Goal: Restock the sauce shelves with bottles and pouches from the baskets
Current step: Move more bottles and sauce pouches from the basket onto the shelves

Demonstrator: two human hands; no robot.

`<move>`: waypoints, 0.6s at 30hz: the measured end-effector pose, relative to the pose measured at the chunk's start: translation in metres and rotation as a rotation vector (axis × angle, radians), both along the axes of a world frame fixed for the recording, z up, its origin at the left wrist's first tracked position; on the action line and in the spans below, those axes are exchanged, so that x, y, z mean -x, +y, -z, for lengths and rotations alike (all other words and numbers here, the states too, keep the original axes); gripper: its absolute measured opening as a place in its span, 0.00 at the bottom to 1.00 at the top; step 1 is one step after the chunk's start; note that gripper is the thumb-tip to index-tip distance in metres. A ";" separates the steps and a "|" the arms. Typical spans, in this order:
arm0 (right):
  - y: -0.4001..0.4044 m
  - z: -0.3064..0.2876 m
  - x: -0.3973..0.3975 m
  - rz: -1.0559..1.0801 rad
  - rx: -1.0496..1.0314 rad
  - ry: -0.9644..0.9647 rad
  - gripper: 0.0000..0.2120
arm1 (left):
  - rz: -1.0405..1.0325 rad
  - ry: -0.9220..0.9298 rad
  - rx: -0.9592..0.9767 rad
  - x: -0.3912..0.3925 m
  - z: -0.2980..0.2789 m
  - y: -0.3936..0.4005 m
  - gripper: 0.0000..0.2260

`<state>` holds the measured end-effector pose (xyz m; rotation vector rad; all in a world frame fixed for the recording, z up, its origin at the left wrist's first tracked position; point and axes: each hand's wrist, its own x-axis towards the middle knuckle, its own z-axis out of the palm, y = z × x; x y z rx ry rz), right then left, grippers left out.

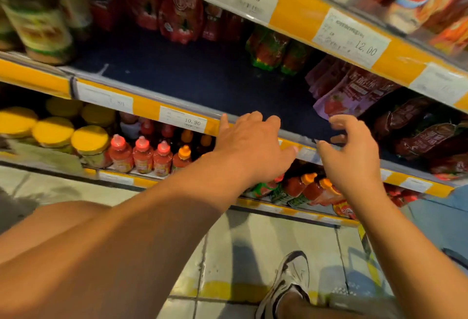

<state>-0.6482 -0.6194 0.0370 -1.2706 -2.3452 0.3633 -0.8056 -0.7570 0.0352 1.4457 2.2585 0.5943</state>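
Both my hands hover at the front edge of the middle shelf (192,83), whose dark blue surface is bare in its centre. My left hand (250,144) is palm down with relaxed fingers over the yellow price rail and holds nothing. My right hand (352,151) has loosely curled fingers and is empty too, just in front of purple sauce pouches (347,93). Red pouches (179,17) stand at the back of that shelf, with green-bottomed red pouches (271,50) to their right. No basket is in view.
Red squeeze bottles (141,154) and yellow-lidded jars (88,141) fill the shelf below. Orange-capped bottles (309,187) lie under my hands. Dark red pouches (420,136) lie right of the purple ones. Large jars (40,22) stand at the left. My white shoe (288,283) is on the tiled floor.
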 end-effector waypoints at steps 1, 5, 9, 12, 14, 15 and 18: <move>-0.017 0.000 0.001 -0.044 0.026 0.001 0.20 | -0.017 -0.012 0.009 0.003 -0.004 -0.013 0.28; -0.089 -0.003 0.014 -0.166 0.169 -0.010 0.16 | -0.144 -0.143 -0.046 0.026 -0.011 -0.074 0.18; -0.167 -0.007 0.038 -0.326 0.303 0.059 0.16 | -0.299 -0.278 -0.205 0.054 -0.010 -0.169 0.15; -0.221 -0.013 0.069 -0.488 0.327 0.078 0.15 | -0.445 -0.290 -0.355 0.086 -0.001 -0.260 0.06; -0.256 -0.024 0.094 -0.575 0.369 0.113 0.14 | -0.574 -0.320 -0.384 0.108 0.009 -0.322 0.03; -0.273 -0.029 0.107 -0.626 0.377 0.120 0.14 | -0.644 -0.330 -0.386 0.118 0.014 -0.353 0.03; -0.324 -0.042 0.145 -0.773 0.369 0.081 0.14 | -0.866 -0.362 -0.371 0.141 0.035 -0.433 0.05</move>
